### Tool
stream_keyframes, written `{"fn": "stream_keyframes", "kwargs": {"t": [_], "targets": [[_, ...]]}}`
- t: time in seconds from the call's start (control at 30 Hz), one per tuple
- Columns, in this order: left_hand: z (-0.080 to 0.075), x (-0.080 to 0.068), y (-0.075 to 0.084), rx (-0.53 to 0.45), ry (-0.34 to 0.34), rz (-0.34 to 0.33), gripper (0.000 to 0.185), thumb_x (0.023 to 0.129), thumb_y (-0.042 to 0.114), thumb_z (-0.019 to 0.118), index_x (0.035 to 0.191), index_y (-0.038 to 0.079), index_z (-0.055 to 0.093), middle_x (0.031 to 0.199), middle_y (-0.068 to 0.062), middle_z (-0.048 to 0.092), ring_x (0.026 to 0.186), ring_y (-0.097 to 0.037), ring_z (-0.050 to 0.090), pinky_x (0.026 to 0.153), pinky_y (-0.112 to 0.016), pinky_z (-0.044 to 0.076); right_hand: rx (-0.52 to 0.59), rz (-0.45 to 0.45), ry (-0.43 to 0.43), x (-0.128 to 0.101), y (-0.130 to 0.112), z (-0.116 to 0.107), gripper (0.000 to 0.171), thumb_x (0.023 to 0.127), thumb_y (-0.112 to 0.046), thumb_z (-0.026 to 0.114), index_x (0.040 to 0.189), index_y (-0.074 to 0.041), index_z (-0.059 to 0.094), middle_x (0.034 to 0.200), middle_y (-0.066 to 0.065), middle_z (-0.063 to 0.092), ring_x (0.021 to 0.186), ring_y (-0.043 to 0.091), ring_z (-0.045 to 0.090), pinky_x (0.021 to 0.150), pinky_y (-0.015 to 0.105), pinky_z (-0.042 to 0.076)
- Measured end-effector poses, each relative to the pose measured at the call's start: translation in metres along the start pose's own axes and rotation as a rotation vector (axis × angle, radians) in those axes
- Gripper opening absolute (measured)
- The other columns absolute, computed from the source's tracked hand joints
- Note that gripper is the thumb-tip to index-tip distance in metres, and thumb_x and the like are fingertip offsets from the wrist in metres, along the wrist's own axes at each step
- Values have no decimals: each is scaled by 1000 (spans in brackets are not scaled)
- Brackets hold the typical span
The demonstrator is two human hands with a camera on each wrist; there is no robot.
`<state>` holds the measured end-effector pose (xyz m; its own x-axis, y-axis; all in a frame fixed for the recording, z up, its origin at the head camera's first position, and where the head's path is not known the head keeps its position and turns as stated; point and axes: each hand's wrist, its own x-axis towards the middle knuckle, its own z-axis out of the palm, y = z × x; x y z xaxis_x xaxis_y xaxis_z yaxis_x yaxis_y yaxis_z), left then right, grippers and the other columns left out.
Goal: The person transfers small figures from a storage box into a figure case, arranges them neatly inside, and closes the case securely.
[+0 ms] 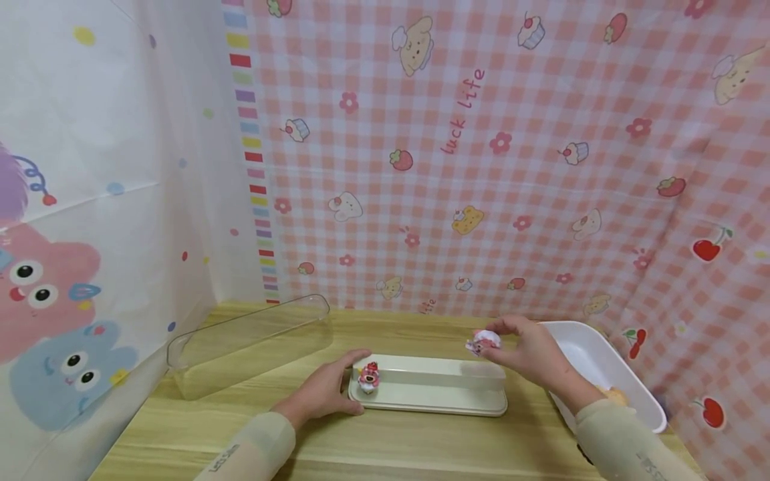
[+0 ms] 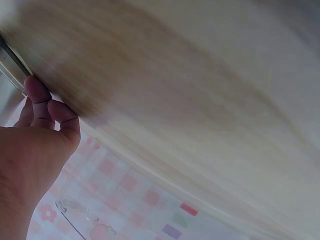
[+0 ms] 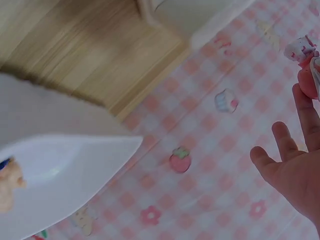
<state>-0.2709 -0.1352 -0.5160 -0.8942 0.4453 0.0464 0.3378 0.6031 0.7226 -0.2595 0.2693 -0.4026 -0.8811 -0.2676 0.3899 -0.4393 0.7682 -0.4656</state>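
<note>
A cream stepped display base [image 1: 430,399] lies on the table. My left hand [image 1: 327,387] holds its left end, the thumb at the front corner and the fingers at the back. On the base's left end stands a small pink figurine [image 1: 369,379] with a red top. My right hand [image 1: 529,351] pinches a second figurine [image 1: 486,341], pink and white, above the base's right end. In the right wrist view this figurine [image 3: 309,75] shows at the right edge, partly cut off, while the other fingers of the right hand [image 3: 295,165] stand spread.
A white tray [image 1: 580,347] sits at the right beneath my right forearm, with a peach-coloured figurine [image 1: 615,395] in it. At the left a clear plastic cover [image 1: 252,347] lies on the wood-grain table [image 1: 385,447]. Printed cloths [image 1: 373,133] hang behind and at both sides.
</note>
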Motion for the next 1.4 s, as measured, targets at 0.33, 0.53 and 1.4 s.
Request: {"fn": "stream_keyframes", "kwargs": {"t": [0.33,0.53,1.4], "targets": [[0,-1,-3,-2,6,3,108,73,22,101,164,23,42,159,-19,56,146,-46,52,119,-69,42,-30,-196,-43,4,-37,48,30,80,-17,95,102,-20,77,104,-5,76,107,23,70,93,48,61],[0,0,-5,-1,4,3,108,73,22,101,164,23,41,158,-18,57,146,-46,52,119,-69,42,-64,-247,-83,5,-54,79,27,81,-26,95,100,-25,76,103,-10,74,106,16,66,88,41,60],[0,0,-1,4,-8,-2,107,75,24,100,164,25,41,158,-19,57,145,-45,53,118,-69,44,-318,-440,-43,-5,-71,138,30,80,-31,96,101,-24,76,99,-12,78,120,20,65,105,46,55]]}}
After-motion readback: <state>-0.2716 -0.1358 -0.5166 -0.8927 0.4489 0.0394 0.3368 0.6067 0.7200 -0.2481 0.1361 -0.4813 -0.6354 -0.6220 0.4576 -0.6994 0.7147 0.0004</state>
